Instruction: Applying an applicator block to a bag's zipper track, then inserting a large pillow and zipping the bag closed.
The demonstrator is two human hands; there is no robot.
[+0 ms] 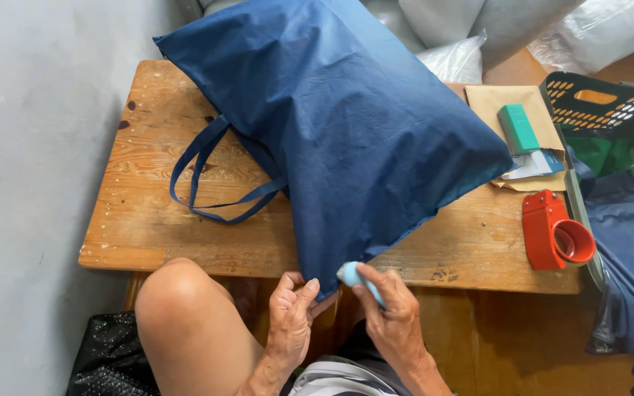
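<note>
A big dark blue cloth bag (pixel 346 125) with long blue handles lies across a worn wooden tabletop (pixel 155 220). It looks full and puffy, and one pointed corner of it hangs over the front edge of the tabletop, near the middle. The left hand (pixel 291 315) is just below that edge, and its grip is pinching the bag's hanging corner between thumb and fingers. The right hand (pixel 390 312) is right beside it, and its grip is closed around a small light blue tool (pixel 354 277) with a rounded tip. The tip of the tool touches the bag's corner, just beside the left thumb. What kind of tool it is cannot be told. The bag's handles (pixel 199 176) lie in a loop on the left half of the tabletop. Near the right edge sits a red plastic tape holder (pixel 552 231), close to the front right corner. Behind it, by the far right corner, a flat brown paper envelope (pixel 500 103) lies with a small green box (pixel 518 128) on top. A dark plastic basket (pixel 603 110) with holes stands just past the right edge. The person's bare knee (pixel 185 308) shows below the front edge, on the left.
</note>
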